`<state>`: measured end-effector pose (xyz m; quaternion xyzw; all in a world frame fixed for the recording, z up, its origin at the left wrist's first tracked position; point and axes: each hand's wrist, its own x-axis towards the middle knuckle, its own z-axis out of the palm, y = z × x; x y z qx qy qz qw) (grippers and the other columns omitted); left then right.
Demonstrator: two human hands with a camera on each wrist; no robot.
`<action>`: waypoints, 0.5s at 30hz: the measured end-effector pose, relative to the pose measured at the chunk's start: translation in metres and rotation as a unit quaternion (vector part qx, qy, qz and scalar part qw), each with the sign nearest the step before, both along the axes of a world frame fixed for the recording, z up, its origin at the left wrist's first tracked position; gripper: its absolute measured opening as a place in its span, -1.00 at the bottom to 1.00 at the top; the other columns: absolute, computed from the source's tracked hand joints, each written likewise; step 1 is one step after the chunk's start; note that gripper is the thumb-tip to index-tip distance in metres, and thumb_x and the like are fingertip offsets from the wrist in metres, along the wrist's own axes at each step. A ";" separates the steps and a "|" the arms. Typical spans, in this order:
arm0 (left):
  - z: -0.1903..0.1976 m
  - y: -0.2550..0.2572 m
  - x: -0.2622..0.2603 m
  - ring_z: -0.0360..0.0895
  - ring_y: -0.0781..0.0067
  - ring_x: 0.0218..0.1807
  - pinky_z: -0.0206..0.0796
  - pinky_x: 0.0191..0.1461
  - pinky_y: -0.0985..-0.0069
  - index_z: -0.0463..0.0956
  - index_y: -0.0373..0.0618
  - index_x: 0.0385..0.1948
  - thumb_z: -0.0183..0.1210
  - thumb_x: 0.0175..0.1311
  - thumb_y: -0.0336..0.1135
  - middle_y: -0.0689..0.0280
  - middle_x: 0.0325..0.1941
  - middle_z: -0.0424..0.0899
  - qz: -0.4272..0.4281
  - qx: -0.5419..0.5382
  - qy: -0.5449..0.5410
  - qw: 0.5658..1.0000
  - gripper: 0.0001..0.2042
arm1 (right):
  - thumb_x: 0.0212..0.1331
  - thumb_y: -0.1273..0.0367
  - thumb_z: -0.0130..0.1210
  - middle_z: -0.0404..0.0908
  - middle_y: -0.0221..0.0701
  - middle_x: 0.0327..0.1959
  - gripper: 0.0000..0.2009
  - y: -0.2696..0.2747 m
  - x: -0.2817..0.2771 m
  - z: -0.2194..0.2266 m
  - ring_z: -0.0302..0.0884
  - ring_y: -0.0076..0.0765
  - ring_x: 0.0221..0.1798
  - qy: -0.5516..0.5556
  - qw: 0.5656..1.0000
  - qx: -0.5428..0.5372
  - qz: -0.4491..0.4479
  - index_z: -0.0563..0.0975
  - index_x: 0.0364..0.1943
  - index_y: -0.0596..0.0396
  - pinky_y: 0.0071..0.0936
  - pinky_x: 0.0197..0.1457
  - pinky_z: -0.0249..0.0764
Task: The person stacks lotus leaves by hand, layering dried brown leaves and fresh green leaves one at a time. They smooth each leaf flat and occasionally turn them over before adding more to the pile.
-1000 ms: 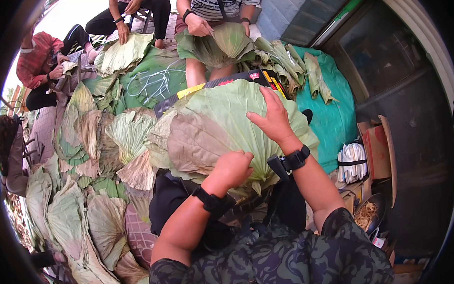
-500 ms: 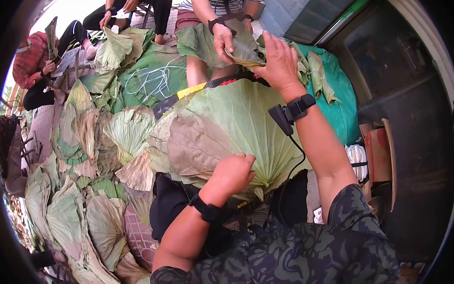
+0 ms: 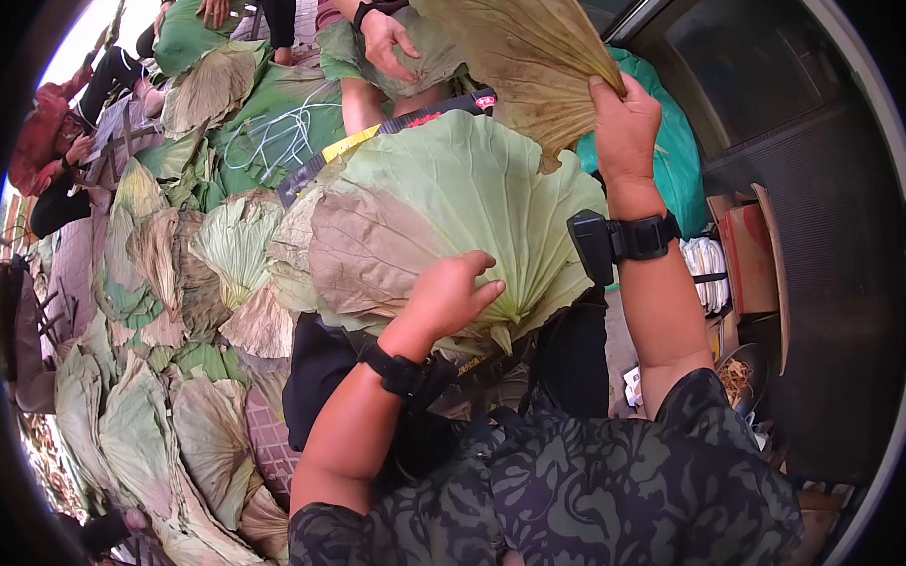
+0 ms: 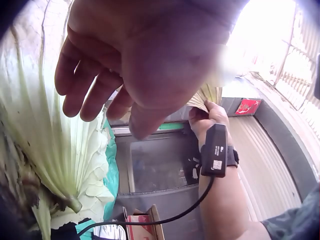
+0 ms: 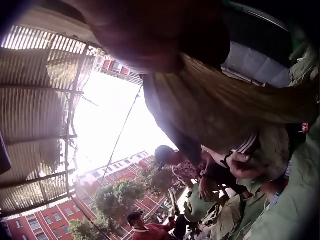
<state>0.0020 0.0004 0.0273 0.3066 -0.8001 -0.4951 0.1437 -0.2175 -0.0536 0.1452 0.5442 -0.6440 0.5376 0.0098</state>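
My right hand [image 3: 627, 129] pinches the edge of a brownish dried lotus leaf [image 3: 530, 56], held up at the far right of the lap. In the right wrist view that leaf [image 5: 200, 100] hangs in folds below the hand. A wide pale green lotus leaf [image 3: 460, 198], with a brown leaf part [image 3: 367, 241] on its left, lies across the lap. Just over its near edge is my left hand [image 3: 448, 295]. The left wrist view shows this hand [image 4: 145, 65] with loosely bent fingers and nothing in them, beside the ribbed leaf [image 4: 55, 145].
Many dried leaves [image 3: 139, 434] cover the ground at left. Opposite, another person's hand [image 3: 390, 46] is over leaves on their lap. White string [image 3: 283, 139] lies on green leaves. A teal sheet [image 3: 674, 185], cardboard box [image 3: 751, 253] and dark door [image 3: 822, 270] stand at right.
My right hand reached forward to the person opposite, then came back rightward with the brownish leaf, which that person's hand has let go. My left hand stayed over the green leaf, its fingers loosening.
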 end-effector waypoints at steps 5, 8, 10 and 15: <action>-0.011 0.012 -0.009 0.42 0.25 0.07 0.31 0.06 0.40 0.13 -0.22 0.21 0.18 0.15 -0.09 0.04 0.05 0.44 0.015 0.393 0.197 0.898 -0.35 | 0.24 0.41 -0.10 0.46 -0.26 -0.07 -0.71 0.085 0.021 -0.041 0.51 -0.17 -0.12 -0.579 0.814 -0.031 0.016 0.31 0.03 0.15 -0.16 -0.20 0.54; -0.023 0.013 -0.007 0.41 0.24 0.08 0.29 0.10 0.29 0.18 -0.19 0.15 0.17 0.16 -0.07 0.14 0.10 0.41 0.158 0.578 0.395 0.696 -0.40 | 0.29 0.34 -0.16 0.44 -0.26 -0.01 -0.71 0.130 0.050 -0.100 0.47 -0.15 -0.05 -0.663 0.746 0.064 -0.004 0.29 0.05 0.10 -0.14 -0.15 0.52; -0.029 0.003 -0.001 0.40 0.22 0.10 0.27 0.12 0.25 0.19 -0.15 0.15 0.13 0.17 -0.03 0.16 0.12 0.39 0.189 0.586 0.386 0.687 -0.42 | 0.29 0.30 -0.16 0.44 -0.26 -0.03 -0.71 0.147 0.070 -0.116 0.47 -0.17 -0.05 -0.713 0.692 0.109 -0.026 0.29 0.04 0.09 -0.17 -0.15 0.51; -0.025 0.001 0.003 0.33 0.14 0.17 0.22 0.18 0.13 0.17 -0.19 0.15 -0.05 0.28 0.00 0.13 0.15 0.35 0.212 0.654 0.374 0.623 -0.47 | 0.27 0.27 -0.12 0.47 -0.24 -0.05 -0.71 0.151 0.076 -0.121 0.47 -0.17 -0.05 -0.752 0.644 0.140 0.003 0.31 0.03 0.04 -0.21 -0.16 0.50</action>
